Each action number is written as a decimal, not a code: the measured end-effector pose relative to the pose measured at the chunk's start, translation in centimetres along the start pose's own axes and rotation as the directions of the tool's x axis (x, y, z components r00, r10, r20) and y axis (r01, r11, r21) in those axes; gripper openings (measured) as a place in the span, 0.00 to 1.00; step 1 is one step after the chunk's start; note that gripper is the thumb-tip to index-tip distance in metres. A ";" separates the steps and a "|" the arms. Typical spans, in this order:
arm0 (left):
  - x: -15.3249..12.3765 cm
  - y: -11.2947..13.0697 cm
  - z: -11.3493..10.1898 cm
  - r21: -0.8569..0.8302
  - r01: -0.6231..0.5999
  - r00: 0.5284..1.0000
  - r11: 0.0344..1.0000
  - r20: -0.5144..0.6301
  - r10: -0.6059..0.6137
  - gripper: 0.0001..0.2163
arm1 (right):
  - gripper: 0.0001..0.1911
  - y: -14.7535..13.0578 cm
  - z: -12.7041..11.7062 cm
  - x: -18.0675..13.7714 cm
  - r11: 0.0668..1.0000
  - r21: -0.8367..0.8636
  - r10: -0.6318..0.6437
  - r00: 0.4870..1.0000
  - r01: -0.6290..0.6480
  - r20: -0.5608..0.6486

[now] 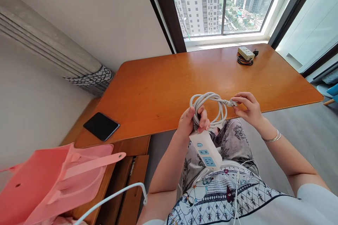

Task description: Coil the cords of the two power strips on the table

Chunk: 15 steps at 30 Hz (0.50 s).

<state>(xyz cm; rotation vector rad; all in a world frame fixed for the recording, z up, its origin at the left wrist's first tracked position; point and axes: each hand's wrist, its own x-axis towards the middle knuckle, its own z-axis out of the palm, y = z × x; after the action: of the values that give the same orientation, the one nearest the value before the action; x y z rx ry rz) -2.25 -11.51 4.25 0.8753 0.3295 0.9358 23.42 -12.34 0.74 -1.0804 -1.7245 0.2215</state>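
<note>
My left hand (195, 120) is closed around a coiled white cord (211, 95), near where it joins a white power strip (206, 150). The strip hangs tilted below that hand, above my lap, with its blue socket faces showing. My right hand (247, 107) pinches the plug (231, 103) at the cord's end, to the right of the coil. Part of the plug is hidden by the fingers. Both hands are above the near edge of the wooden table (153, 91).
A dark phone or tablet (101, 126) lies at the table's left. Far right stands a cream power strip (246, 53) with a black cord (245, 61). A pink bag (60, 179) sits lower left near a white curved tube (113, 197). A window (224, 3) is behind the table.
</note>
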 end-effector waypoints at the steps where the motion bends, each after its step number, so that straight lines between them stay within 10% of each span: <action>1: 0.1 -0.1 0.1 -0.026 -0.014 1.000 1.000 0.006 0.014 0.28 | 0.16 -0.3 1.0 -0.4 0.990 0.095 0.114 0.992 -0.108 -0.057; 5: 0.6 -0.7 0.5 -0.049 -0.057 0.998 0.997 0.037 0.059 0.31 | 0.26 -3.8 4.1 -1.9 0.553 0.665 0.582 0.804 -0.502 0.122; 9: 0.8 -1.6 0.8 0.000 -0.053 0.996 0.999 0.071 0.053 0.29 | 0.26 -6.8 4.4 -1.7 -0.016 0.770 0.577 0.623 -0.638 0.528; 15: 0.2 -2.8 1.2 0.011 0.017 0.978 1.000 0.207 -0.019 0.27 | 0.33 -6.0 4.7 0.1 -0.114 0.798 0.620 0.585 -0.592 0.522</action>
<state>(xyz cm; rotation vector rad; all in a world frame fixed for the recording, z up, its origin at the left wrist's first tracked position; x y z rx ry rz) 0.14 -12.75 2.87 0.9683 0.1623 0.8187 16.25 -14.11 2.35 -0.7503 -0.4969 1.6796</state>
